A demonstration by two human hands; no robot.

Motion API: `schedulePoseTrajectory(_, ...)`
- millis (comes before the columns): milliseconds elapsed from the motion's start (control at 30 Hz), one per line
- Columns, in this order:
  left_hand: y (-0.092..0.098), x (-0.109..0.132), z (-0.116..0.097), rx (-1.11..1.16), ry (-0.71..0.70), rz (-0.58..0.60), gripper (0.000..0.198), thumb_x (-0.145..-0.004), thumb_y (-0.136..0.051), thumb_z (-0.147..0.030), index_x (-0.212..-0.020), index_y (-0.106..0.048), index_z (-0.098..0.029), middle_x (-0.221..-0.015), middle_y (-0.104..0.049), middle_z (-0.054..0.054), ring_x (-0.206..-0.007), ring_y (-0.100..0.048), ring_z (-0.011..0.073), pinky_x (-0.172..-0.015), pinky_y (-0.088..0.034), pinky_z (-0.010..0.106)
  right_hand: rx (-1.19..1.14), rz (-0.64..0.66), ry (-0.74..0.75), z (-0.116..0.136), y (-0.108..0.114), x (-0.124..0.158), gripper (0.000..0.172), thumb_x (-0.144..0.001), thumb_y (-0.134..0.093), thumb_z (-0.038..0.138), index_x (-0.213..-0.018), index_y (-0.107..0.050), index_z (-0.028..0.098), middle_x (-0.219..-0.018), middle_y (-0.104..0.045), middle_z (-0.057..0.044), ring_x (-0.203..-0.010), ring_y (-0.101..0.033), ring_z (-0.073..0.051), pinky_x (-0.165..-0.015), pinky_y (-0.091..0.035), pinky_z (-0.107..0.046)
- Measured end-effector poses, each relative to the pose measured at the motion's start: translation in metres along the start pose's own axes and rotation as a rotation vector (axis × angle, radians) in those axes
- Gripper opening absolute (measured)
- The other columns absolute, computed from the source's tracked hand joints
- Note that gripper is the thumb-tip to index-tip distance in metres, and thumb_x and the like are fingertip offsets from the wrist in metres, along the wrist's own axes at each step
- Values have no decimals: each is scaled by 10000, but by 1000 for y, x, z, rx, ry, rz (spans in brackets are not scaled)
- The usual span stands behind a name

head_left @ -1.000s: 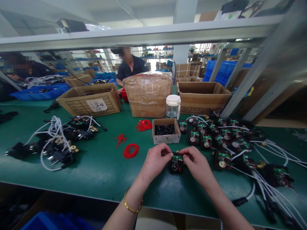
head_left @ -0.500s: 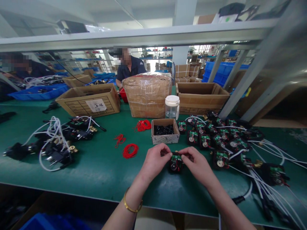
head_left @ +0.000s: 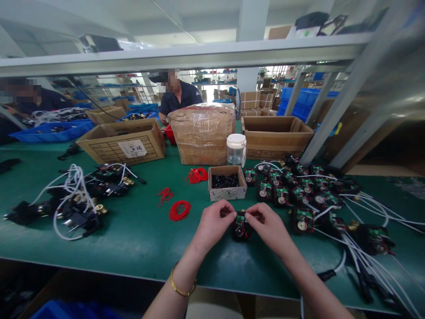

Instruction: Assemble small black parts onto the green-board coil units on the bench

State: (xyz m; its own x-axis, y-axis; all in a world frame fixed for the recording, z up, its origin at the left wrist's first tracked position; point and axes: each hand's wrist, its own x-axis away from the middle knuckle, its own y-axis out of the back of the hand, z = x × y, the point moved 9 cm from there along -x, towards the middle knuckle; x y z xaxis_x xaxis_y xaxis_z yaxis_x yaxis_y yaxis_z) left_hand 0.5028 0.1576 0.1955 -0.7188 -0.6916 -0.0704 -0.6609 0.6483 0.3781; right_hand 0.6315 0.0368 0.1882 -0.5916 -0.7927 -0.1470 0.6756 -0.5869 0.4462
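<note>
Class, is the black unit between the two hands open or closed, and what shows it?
Open: the black unit has its green circuit board exposed, with no cover over it.

Workshop interior — pale ceiling, white column, metal overhead shelf, green-topped workbench, stocked rear shelving — bright windows beyond.

Bright windows behind; sheen on tabletop; edges warped.
</note>
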Motion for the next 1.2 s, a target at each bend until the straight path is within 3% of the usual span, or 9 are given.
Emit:
schedulePoseTrajectory(133,2,2,2,28,3,63,127,-854,-602,-278,-831,-700,-201,-804,-714,15,-783,-651,177,-737,-493,274,60,-45,29,5,-3,-2,138,-853,-607,351,-784,-636,235,-807,-579,-11,-702,-573,-190,-653,-467,-339)
schedulePoseTrajectory(233,-1,3,4,83,42,97,100,-811,-650,-255,-876,-702,-199,-839,-730,23,-820,-676,185,-761,-514,279,56,-35,67,8,-3,-2,127,-869,-589,324,-785,-633,240,-809,-571,-11,-723,-570,-194,-664,-462,-337)
schedulePoseTrajectory(433,-3,3,6,87,78,24,66,-746,-690,-195,-811,-680,-200,-780,-716,3,-759,-676,173,-713,-515,263,17,-26,75,6,-1,-1,114,-868,-592,311,-795,-647,243,-825,-573,-12,-755,-572,-202,-689,-460,-339)
schedulePoseTrajectory(767,-1,5,11,84,64,-25,47,-765,-684,-187,-807,-693,-207,-769,-729,-7,-742,-685,167,-712,-516,261,-121,-8,20,-13,-2,10,198,-877,-592,334,-998,-728,256,-1004,-648,-50,-973,-623,-247,-846,-492,-394)
schedulePoseTrajectory(1200,-2,13,14,30,16,-62,87,-818,-661,-283,-821,-684,-199,-812,-729,12,-769,-693,175,-728,-528,264,-175,-8,-11,-23,-10,31,376,-888,-535,272,-1243,-659,284,-1004,-577,-30,-888,-598,-203,-848,-515,-372)
